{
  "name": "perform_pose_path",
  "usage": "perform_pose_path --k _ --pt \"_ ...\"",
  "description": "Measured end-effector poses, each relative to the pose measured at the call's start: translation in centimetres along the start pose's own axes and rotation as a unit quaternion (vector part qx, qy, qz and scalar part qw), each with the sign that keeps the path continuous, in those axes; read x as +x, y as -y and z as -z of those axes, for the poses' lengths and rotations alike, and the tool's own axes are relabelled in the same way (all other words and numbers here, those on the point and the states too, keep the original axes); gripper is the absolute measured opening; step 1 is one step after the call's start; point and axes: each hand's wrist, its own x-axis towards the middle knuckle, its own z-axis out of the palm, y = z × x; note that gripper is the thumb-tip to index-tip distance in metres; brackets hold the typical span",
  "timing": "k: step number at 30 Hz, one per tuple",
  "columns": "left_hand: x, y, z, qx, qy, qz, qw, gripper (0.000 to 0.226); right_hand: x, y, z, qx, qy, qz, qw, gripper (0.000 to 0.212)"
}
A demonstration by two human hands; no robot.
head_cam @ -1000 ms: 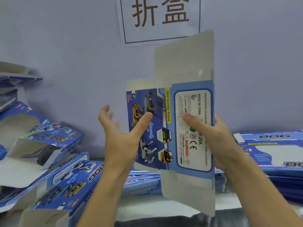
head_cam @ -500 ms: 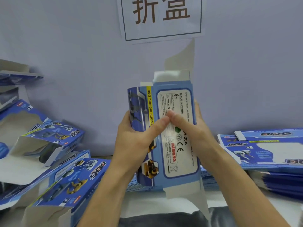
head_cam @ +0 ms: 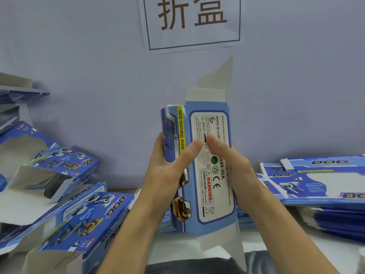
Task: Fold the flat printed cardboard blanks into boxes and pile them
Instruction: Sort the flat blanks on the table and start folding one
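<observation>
I hold a blue printed cardboard blank [head_cam: 213, 196] upright in front of me, bent round into a box tube, its white warning label facing me. My left hand [head_cam: 167, 175] grips its left side, thumb pressed on the front. My right hand [head_cam: 235, 167] grips the right edge, its thumb beside the left thumb on the label. Grey flaps stick out at the top [head_cam: 206, 94] and bottom [head_cam: 223, 246]. Folded boxes [head_cam: 79, 218] lie piled at the left. A stack of flat blanks [head_cam: 320, 184] lies at the right.
A pale wall stands close behind, with a white paper sign [head_cam: 192, 22] bearing two brown characters. More flat blanks [head_cam: 246, 218] lie on the white table [head_cam: 177, 246] behind the held box. Dark cloth [head_cam: 197, 264] shows at the bottom edge.
The blank was flat a second ago with my left hand open beside it. Both hands have since bent it round into a tube and now grip it, thumbs together.
</observation>
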Motion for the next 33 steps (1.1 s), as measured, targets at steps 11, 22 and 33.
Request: perform_pose_path --k 11,22,33 --pt "-0.6 -0.3 -2.6 0.006 0.018 -0.011 1.000 0.094 -0.4 -0.6 -1.3 0.074 0.046 0.012 0.996 0.046" --pt "0.5 0.7 -0.5 0.102 -0.086 -0.006 0.991 0.113 -0.2 -0.1 -0.8 0.038 0.027 0.008 0.999 0.041" --pt "0.3 0.8 4.1 -0.037 0.045 0.090 0.994 0.057 -0.4 -0.4 2.6 0.109 0.013 0.032 0.993 0.031"
